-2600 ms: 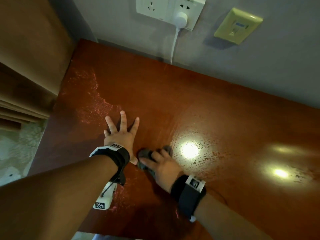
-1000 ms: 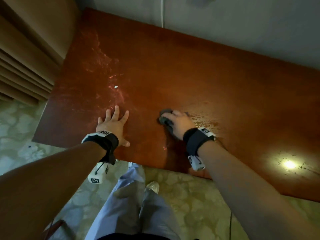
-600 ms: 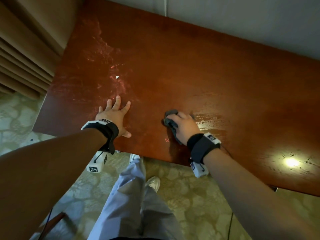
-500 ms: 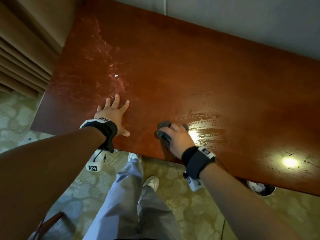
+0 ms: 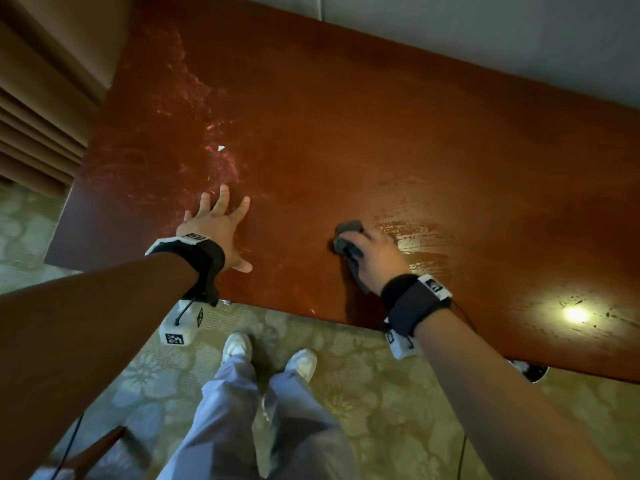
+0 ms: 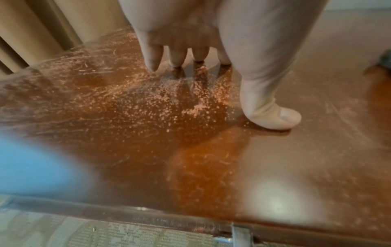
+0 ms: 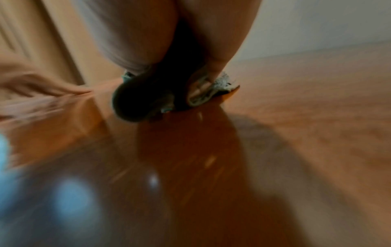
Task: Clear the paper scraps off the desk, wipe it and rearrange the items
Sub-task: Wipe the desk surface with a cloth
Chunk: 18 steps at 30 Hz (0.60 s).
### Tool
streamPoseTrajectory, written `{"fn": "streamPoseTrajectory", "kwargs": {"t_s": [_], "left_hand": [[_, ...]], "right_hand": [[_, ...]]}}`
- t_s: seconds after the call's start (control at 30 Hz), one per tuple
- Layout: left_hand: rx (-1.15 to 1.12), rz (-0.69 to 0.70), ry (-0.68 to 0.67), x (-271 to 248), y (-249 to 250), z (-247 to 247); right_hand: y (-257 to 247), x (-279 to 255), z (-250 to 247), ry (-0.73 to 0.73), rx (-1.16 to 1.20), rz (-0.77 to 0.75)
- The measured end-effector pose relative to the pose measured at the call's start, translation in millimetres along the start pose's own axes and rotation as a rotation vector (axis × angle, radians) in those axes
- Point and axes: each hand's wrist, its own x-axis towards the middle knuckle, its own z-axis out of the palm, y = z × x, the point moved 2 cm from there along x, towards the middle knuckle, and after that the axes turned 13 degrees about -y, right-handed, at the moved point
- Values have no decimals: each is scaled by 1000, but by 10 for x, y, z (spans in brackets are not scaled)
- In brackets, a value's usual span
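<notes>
A bare red-brown desk (image 5: 381,133) fills the head view. My left hand (image 5: 216,230) lies flat on it near the front edge, fingers spread and straight; in the left wrist view the fingertips (image 6: 152,61) touch a patch of pale dust and crumbs (image 6: 165,100). My right hand (image 5: 375,252) grips a crumpled grey cloth (image 5: 346,233) and presses it on the desk to the right of the left hand. The blurred right wrist view shows the cloth (image 7: 143,100) bunched under my fingers. A tiny white paper scrap (image 5: 221,148) lies beyond the left hand.
Dusty smears (image 5: 180,98) cover the desk's left part, and wet streaks (image 5: 408,230) lie right of the cloth. A grey wall (image 5: 485,29) backs the desk; curtains (image 5: 38,109) hang at the left. My legs and shoes (image 5: 270,362) stand on patterned carpet (image 5: 363,375).
My right hand has slid the cloth back and forth near the front edge, now slightly farther from it than half a second ago. The left hand has stayed flat in place.
</notes>
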Motion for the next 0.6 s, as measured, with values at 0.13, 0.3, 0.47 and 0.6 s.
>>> {"fn": "streamPoseTrajectory", "kwargs": {"t_s": [0.13,0.3,0.47,0.6], "left_hand": [[6,13,11,20,-23,-5],[1,17,8,0,-19,-4],[-7,17,3,-20,-10,-14],[-3,17,3,-27,-10,-16]], "right_hand": [[177,166,-243,56,75,120],[-92,-54,79,72,105,51],[-586,-527,721,-76,44,-86],[-766,-668,1068,-163,-2,-149]]}}
